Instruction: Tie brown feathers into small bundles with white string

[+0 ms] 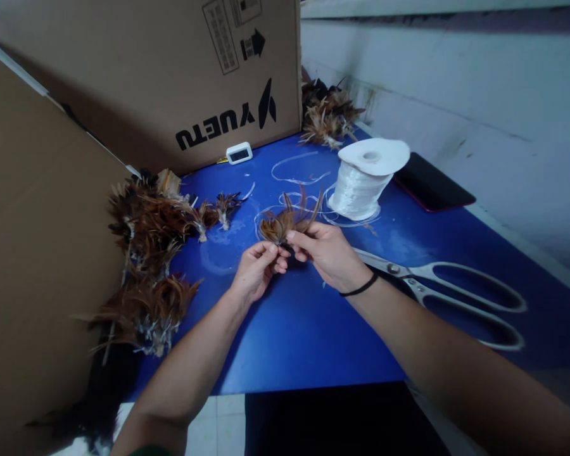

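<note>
Feather bunch [274,227]: gripped from both sides.
Left hand [258,269]: fingertips pinching its base.
Right hand [331,252]: thumb, fingers pinching its edge.

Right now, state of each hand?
Left hand: closed, pinching the feather bunch at its base.
Right hand: closed, pinching at the same bunch's right side.

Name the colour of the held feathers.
The held feathers are mostly brown, shown in the head view.
</note>
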`<action>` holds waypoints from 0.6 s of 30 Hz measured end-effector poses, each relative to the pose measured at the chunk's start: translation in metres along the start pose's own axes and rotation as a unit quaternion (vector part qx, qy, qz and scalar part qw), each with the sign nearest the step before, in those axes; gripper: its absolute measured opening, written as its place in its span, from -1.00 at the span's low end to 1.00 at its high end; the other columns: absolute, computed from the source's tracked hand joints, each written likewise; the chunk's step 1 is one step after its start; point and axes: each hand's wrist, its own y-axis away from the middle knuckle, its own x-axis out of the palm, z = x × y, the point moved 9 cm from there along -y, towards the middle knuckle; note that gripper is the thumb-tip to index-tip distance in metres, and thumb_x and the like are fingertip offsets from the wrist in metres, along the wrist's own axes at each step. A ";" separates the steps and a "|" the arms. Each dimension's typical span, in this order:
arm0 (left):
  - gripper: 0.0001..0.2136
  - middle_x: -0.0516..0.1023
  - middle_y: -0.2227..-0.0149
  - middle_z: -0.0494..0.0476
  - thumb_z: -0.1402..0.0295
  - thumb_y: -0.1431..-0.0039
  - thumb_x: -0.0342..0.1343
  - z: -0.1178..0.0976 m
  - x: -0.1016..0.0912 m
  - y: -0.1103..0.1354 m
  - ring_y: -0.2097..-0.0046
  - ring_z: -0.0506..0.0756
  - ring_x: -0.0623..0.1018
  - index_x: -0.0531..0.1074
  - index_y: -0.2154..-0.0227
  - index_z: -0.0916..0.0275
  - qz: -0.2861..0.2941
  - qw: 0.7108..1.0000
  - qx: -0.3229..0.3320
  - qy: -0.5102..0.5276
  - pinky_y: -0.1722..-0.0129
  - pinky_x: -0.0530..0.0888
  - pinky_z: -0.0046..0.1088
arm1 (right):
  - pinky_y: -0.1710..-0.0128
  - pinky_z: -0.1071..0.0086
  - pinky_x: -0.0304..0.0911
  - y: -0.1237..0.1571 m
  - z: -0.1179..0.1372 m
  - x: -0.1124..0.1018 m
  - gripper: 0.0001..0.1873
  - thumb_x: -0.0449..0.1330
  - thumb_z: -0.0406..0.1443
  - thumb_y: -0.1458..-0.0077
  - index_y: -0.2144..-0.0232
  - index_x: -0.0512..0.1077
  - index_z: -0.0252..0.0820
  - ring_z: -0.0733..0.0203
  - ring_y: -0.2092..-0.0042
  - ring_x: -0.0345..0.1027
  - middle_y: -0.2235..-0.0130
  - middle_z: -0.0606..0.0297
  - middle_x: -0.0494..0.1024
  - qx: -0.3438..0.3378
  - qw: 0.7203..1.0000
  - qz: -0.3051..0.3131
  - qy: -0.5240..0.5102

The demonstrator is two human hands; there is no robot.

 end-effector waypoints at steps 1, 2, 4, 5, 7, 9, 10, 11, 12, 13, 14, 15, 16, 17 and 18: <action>-0.78 0.52 0.47 0.08 0.29 0.08 0.28 0.000 0.000 0.000 0.55 -0.10 0.45 0.41 0.52 0.34 0.002 1.000 -0.001 -0.001 0.56 0.41 -0.62 | 0.64 0.49 0.01 -0.001 -0.001 -0.001 -0.80 0.32 -0.28 0.20 0.58 0.36 -0.26 0.46 0.64 0.12 0.66 0.46 0.32 -0.002 1.000 -0.002 -0.003; -0.78 0.52 0.47 0.09 0.29 0.07 0.28 0.001 0.001 0.000 0.55 -0.10 0.44 0.41 0.52 0.34 0.003 1.000 -0.003 -0.002 0.55 0.41 -0.63 | 0.64 0.48 0.01 -0.001 -0.001 -0.001 -0.80 0.32 -0.28 0.20 0.58 0.37 -0.26 0.46 0.64 0.12 0.66 0.46 0.32 -0.006 1.000 -0.004 -0.003; -0.78 0.52 0.47 0.09 0.28 0.07 0.28 0.002 0.001 0.000 0.55 -0.11 0.44 0.42 0.51 0.35 0.004 1.000 -0.007 -0.002 0.55 0.40 -0.63 | 0.65 0.48 0.00 -0.002 -0.002 -0.002 -0.81 0.31 -0.28 0.20 0.57 0.38 -0.26 0.46 0.64 0.12 0.66 0.45 0.33 -0.016 1.000 -0.009 0.000; -0.78 0.52 0.48 0.09 0.28 0.07 0.28 0.003 0.000 -0.001 0.55 -0.11 0.44 0.43 0.51 0.35 0.003 1.000 -0.009 -0.003 0.56 0.40 -0.63 | 0.65 0.49 0.00 -0.003 -0.002 -0.003 -0.82 0.31 -0.28 0.19 0.56 0.39 -0.27 0.46 0.65 0.12 0.66 0.45 0.34 -0.021 1.000 -0.012 0.004; -0.78 0.52 0.49 0.09 0.27 0.07 0.28 0.004 0.000 -0.001 0.56 -0.11 0.43 0.43 0.52 0.35 0.003 1.000 -0.012 -0.004 0.56 0.39 -0.64 | 0.65 0.49 0.00 -0.003 -0.003 -0.004 -0.83 0.31 -0.29 0.18 0.56 0.40 -0.27 0.46 0.65 0.12 0.65 0.45 0.35 -0.031 0.999 -0.019 0.014; -0.78 0.51 0.49 0.09 0.27 0.06 0.27 0.005 0.000 -0.001 0.56 -0.12 0.43 0.43 0.53 0.35 0.006 1.000 -0.012 -0.003 0.57 0.39 -0.65 | 0.65 0.49 0.01 -0.003 -0.003 -0.004 -0.84 0.31 -0.29 0.18 0.55 0.41 -0.27 0.47 0.65 0.12 0.65 0.44 0.36 -0.038 0.999 -0.026 0.022; -0.78 0.51 0.49 0.09 0.27 0.06 0.27 0.005 0.000 -0.002 0.56 -0.12 0.43 0.44 0.53 0.35 0.006 1.000 -0.013 -0.002 0.57 0.39 -0.65 | 0.65 0.50 0.01 -0.002 -0.003 -0.005 -0.84 0.30 -0.29 0.17 0.55 0.41 -0.27 0.47 0.65 0.11 0.64 0.44 0.36 -0.042 0.998 -0.028 0.026; -0.78 0.51 0.49 0.09 0.27 0.06 0.27 0.005 -0.001 -0.002 0.56 -0.12 0.42 0.44 0.52 0.35 0.006 1.000 -0.013 -0.001 0.57 0.39 -0.65 | 0.65 0.50 0.01 -0.002 -0.003 -0.005 -0.84 0.30 -0.29 0.16 0.55 0.41 -0.27 0.47 0.65 0.11 0.64 0.44 0.36 -0.045 0.998 -0.029 0.028; -0.78 0.52 0.48 0.09 0.27 0.07 0.27 0.005 -0.001 -0.002 0.56 -0.12 0.42 0.44 0.52 0.35 0.005 1.000 -0.015 0.000 0.56 0.39 -0.65 | 0.65 0.50 0.02 -0.002 -0.003 -0.005 -0.84 0.30 -0.29 0.16 0.54 0.41 -0.27 0.47 0.65 0.11 0.64 0.44 0.36 -0.047 0.998 -0.031 0.030; -0.77 0.52 0.48 0.09 0.27 0.07 0.28 0.006 -0.001 -0.002 0.56 -0.12 0.42 0.44 0.52 0.35 0.003 1.000 -0.016 0.001 0.56 0.39 -0.65 | 0.65 0.50 0.02 -0.001 -0.002 -0.005 -0.84 0.30 -0.28 0.16 0.54 0.41 -0.27 0.47 0.65 0.11 0.65 0.44 0.36 -0.049 0.998 -0.032 0.032; -0.77 0.52 0.48 0.09 0.27 0.08 0.28 0.006 -0.001 -0.002 0.56 -0.12 0.42 0.44 0.52 0.35 0.002 1.000 -0.018 0.001 0.56 0.39 -0.65 | 0.65 0.50 0.02 -0.001 -0.002 -0.005 -0.84 0.30 -0.28 0.15 0.54 0.41 -0.27 0.47 0.65 0.11 0.65 0.44 0.36 -0.051 0.998 -0.033 0.033; -0.77 0.52 0.49 0.09 0.27 0.09 0.29 0.006 -0.001 -0.002 0.56 -0.12 0.43 0.44 0.53 0.35 0.003 1.000 -0.019 0.002 0.56 0.39 -0.65 | 0.65 0.50 0.03 -0.001 -0.002 -0.005 -0.83 0.30 -0.28 0.16 0.54 0.41 -0.27 0.47 0.65 0.11 0.65 0.44 0.35 -0.051 0.998 -0.033 0.033; -0.77 0.52 0.48 0.09 0.27 0.08 0.29 0.006 0.000 -0.002 0.55 -0.12 0.43 0.43 0.53 0.35 0.004 1.000 -0.019 0.002 0.56 0.39 -0.65 | 0.65 0.50 0.03 -0.001 -0.003 -0.006 -0.83 0.30 -0.28 0.16 0.54 0.41 -0.27 0.47 0.65 0.11 0.66 0.45 0.35 -0.049 0.998 -0.033 0.032; -0.77 0.52 0.48 0.09 0.27 0.08 0.28 0.005 0.000 -0.002 0.55 -0.12 0.43 0.43 0.54 0.35 0.005 1.000 -0.019 0.002 0.56 0.39 -0.65 | 0.65 0.50 0.03 -0.001 -0.003 -0.006 -0.82 0.31 -0.27 0.17 0.54 0.41 -0.27 0.47 0.65 0.11 0.66 0.45 0.35 -0.048 0.998 -0.032 0.030; -0.77 0.52 0.48 0.09 0.27 0.07 0.28 0.005 0.000 -0.002 0.55 -0.12 0.44 0.43 0.54 0.35 0.006 1.000 -0.019 0.001 0.56 0.39 -0.65 | 0.65 0.50 0.02 -0.002 -0.004 -0.005 -0.82 0.31 -0.27 0.17 0.55 0.41 -0.27 0.47 0.65 0.11 0.66 0.45 0.35 -0.047 0.998 -0.031 0.028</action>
